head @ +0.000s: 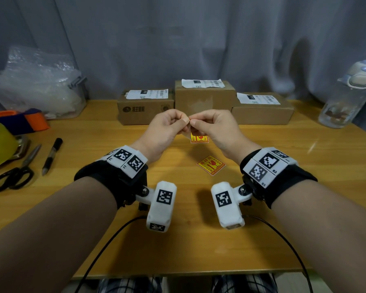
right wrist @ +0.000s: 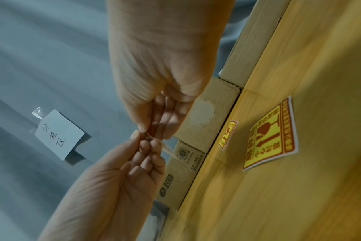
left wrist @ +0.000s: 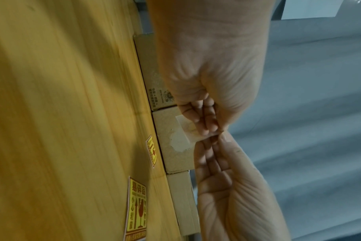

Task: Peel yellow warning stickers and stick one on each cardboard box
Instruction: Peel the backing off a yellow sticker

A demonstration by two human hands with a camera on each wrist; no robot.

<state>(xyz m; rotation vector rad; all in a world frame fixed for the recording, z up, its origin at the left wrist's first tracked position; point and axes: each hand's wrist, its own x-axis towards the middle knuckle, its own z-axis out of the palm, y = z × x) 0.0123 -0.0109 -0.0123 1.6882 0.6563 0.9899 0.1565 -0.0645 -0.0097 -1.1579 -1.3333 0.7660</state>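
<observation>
Three cardboard boxes stand in a row at the back of the table: left box (head: pixel 145 109), taller middle box (head: pixel 205 100), right box (head: pixel 262 112), each with a white shipping label on top. My left hand (head: pixel 185 123) and right hand (head: pixel 193 123) meet above the table in front of the middle box. Both pinch the top edge of one pale sheet (left wrist: pixel 185 128) with thumb and fingertips; its printed face is hidden. Two yellow warning stickers lie flat on the table: one (head: pixel 199 138) just below the hands, another (head: pixel 211 165) nearer me.
Scissors (head: pixel 11 178), a black marker (head: pixel 51 157) and a tape dispenser (head: pixel 0 140) lie at the left. A plastic bin with bubble wrap (head: pixel 40 87) stands back left, a water bottle (head: pixel 347 96) back right. A grey curtain hangs behind, with a paper note (right wrist: pixel 59 134) taped to it.
</observation>
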